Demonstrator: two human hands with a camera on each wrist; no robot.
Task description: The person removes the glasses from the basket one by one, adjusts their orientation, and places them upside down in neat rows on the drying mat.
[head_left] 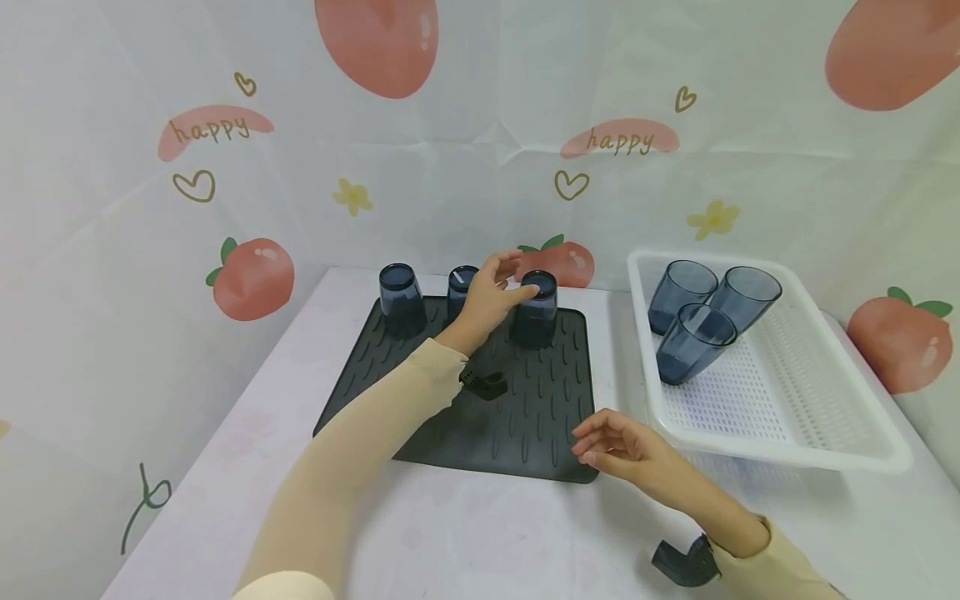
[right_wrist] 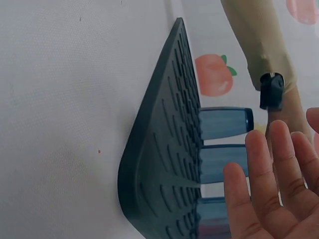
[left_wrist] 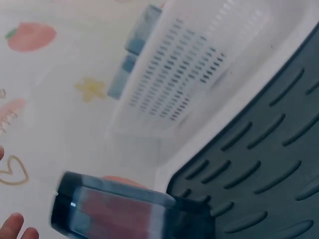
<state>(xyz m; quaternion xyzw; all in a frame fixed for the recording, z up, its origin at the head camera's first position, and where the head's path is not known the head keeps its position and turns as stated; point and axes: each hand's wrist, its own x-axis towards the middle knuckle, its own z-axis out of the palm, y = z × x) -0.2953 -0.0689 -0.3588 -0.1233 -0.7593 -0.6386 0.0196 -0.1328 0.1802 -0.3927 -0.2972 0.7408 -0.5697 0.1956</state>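
Three blue-tinted drinking glasses stand upside down in a row along the back of a dark ridged drying mat (head_left: 517, 417): a left glass (head_left: 402, 302), a middle glass (head_left: 458, 292) and a right glass (head_left: 537, 317). My left hand (head_left: 483, 304) is over the back of the mat, its fingers spread and its thumb overlapping the right glass in the head view. In the left wrist view its fingertips (left_wrist: 14, 225) show apart from that glass (left_wrist: 119, 209). My right hand (head_left: 626, 450), palm showing and fingers loosely bent, hovers by the mat's front right corner with nothing in it.
To the right of the mat is a white perforated basket (head_left: 847, 367). Three more blue glasses (head_left: 693, 342) lean together at its left side. A patterned cloth (head_left: 465, 183) hangs behind the white table (head_left: 480, 533).
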